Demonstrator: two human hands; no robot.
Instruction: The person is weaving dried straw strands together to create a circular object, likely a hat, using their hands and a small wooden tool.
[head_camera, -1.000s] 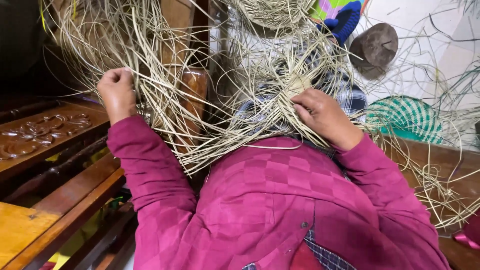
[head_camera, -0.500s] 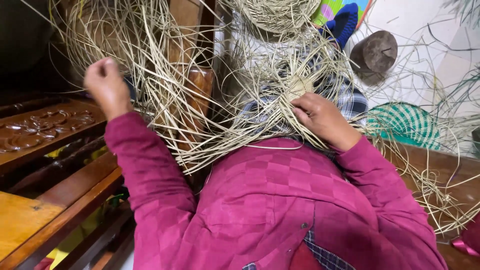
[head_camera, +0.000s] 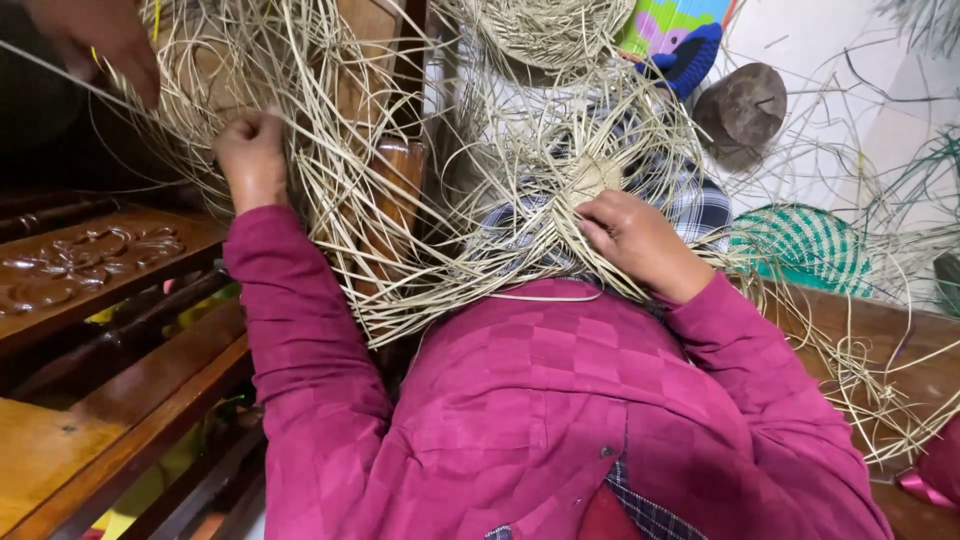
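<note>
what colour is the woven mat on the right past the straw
Green with thin pale lines, a woven mat; the head view shows it best, partly behind straw strands.

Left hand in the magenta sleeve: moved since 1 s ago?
Yes. The left hand has risen and pulled pale straw strands outward, away from the carved dark wooden panel; its wrist once sat level with it.

Soft, even indoor light brightens the far right, where the white wall (head_camera: 830, 60) nearly glares. The far left sinks into dim shadow. Edges bend slightly; focus stays fairly sharp throughout.
</note>
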